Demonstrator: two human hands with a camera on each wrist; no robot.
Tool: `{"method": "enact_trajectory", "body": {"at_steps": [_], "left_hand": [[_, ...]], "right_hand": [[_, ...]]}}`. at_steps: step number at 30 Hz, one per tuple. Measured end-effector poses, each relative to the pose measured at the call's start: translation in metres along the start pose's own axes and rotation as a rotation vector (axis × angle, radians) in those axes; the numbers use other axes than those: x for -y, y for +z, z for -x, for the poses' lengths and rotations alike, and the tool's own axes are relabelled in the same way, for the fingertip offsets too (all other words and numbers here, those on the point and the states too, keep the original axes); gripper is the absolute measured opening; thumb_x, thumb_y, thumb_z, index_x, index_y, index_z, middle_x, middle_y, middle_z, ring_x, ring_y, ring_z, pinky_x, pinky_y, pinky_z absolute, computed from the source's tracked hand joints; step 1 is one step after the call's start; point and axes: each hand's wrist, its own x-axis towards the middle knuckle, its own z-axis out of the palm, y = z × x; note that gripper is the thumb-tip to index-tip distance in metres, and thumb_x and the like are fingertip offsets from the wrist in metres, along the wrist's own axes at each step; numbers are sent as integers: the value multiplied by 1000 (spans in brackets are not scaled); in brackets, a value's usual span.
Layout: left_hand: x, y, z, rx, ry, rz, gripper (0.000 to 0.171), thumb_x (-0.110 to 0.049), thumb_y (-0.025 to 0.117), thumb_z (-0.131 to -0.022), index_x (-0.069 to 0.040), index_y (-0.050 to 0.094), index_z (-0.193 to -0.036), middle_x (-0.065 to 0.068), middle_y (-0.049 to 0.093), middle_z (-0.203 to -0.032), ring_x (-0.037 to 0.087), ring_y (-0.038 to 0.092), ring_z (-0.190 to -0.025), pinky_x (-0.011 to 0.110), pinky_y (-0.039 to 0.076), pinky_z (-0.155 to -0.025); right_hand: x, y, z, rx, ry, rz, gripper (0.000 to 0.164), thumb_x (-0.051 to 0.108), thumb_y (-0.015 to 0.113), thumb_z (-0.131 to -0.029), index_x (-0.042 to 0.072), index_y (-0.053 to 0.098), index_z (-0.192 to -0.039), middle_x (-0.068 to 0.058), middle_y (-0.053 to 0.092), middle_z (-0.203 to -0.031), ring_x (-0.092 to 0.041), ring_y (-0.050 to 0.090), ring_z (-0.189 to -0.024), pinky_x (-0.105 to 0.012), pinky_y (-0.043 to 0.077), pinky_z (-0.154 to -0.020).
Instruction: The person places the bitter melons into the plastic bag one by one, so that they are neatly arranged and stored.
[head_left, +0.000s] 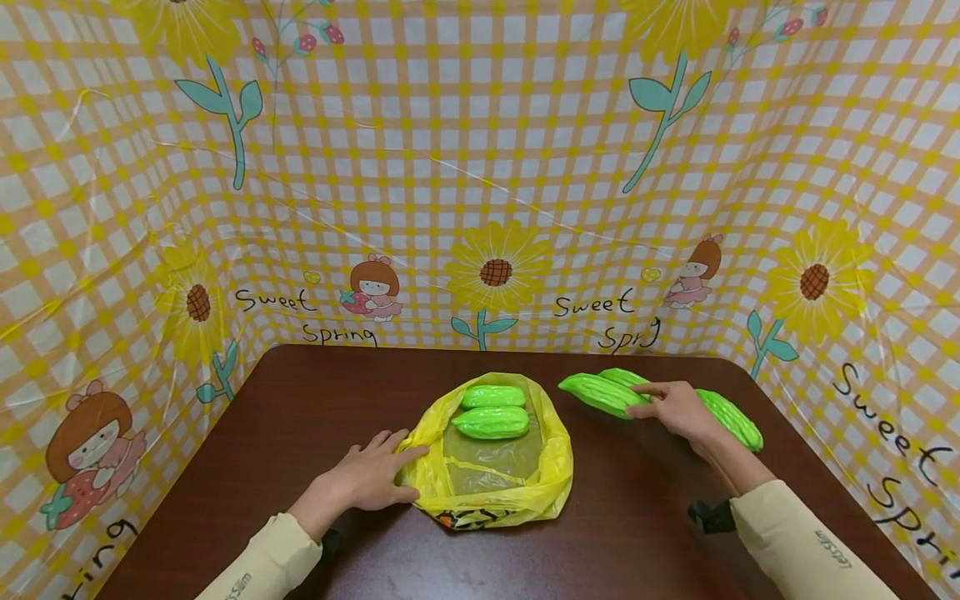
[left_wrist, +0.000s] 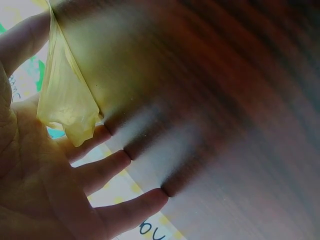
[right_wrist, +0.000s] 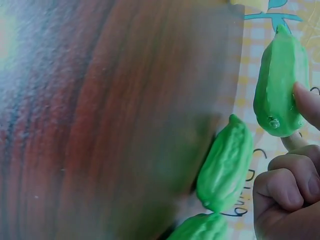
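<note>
My right hand (head_left: 678, 410) pinches a bright green bitter melon (head_left: 606, 395) near one end, between thumb and forefinger. In the right wrist view the held melon (right_wrist: 281, 85) is raised, and the other fingers are curled below it. Behind it on the table lies a second bitter melon (right_wrist: 226, 165); a third (head_left: 731, 419) lies right of the wrist, partly behind it. My left hand (head_left: 367, 473) rests with spread fingers at the left side of a yellow plastic bag (head_left: 557, 454), fingertips on the table. A bag flap (left_wrist: 70, 95) hangs by its palm. Two bitter melons (head_left: 491, 422) lie inside the wide-mouthed bag.
The dark brown wooden table (head_left: 300, 392) carries everything. A checked, sunflower-printed cloth (head_left: 495, 167) rises along its back and both sides. The bag stands mid-table, and the loose melons lie toward the back right edge.
</note>
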Motion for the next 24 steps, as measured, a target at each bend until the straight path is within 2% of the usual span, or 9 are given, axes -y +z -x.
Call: {"method": "enact_trajectory", "body": {"at_steps": [3,5,8,14,19,20,22,23,24], "left_hand": [[0,0,0,4,-4,2,67,-49,68,-94,-30,44,-154,13,27,-165,39,27,-151,70,28,-109],[0,0,0,8,-6,4,67,-49,68,-94,-30,44,-154,13,27,-165,39,27,-151,71,28,-109],[1,0,0,10,-4,5,67,-49,68,-94,-30,44,-154,13,27,-165,39,27,-150,71,28,-109],[1,-1,-2,-12,3,-8,67,-49,67,-94,-30,44,-154,13,27,-164,39,28,-150,71,29,-108],[1,-2,-2,-7,-1,-1,67,-49,68,-94,-30,44,-154,13,27,-164,40,27,-150,71,28,-109],[1,-1,-2,-4,-3,-1,68,-49,68,-94,-30,43,-154,13,27,-164,39,27,-150,70,28,-109],[1,0,-2,1,-6,-4,68,-49,67,-94,-31,43,-154,13,27,-165,39,27,-150,70,28,-109],[1,0,-2,2,-6,-5,68,-50,67,-94,-31,43,-154,13,27,-165,39,27,-150,70,29,-109],[1,0,-2,1,-5,-5,68,-50,67,-94,-30,43,-154,13,27,-165,39,27,-150,70,28,-109]], "right_hand": [[6,0,1,9,3,7,68,38,74,-91,2,54,-145,10,28,-47,-11,24,-46,-31,31,-48],[10,0,2,19,2,16,70,40,75,-90,3,54,-145,10,30,-46,-11,33,-51,-32,33,-51],[17,1,1,35,-11,27,70,41,76,-89,3,54,-145,10,31,-45,-14,36,-55,-33,34,-51],[32,1,-2,50,-18,18,68,39,78,-88,5,57,-143,11,22,-51,-11,22,-46,-32,34,-53],[40,6,-2,74,-27,-6,65,35,80,-86,5,59,-140,8,19,-55,-17,20,-52,-34,35,-57],[42,8,-2,79,-39,3,65,36,80,-86,5,60,-139,4,32,-55,-19,32,-53,-34,38,-60],[45,11,-1,94,-58,16,63,37,79,-87,5,61,-139,-10,63,-76,-31,58,-73,-39,48,-72],[46,12,0,102,-68,24,63,38,79,-87,6,61,-138,-19,69,-100,-40,64,-95,-43,51,-80],[48,13,0,109,-79,29,63,39,78,-87,6,62,-138,-26,65,-125,-47,59,-117,-49,52,-88]]}}
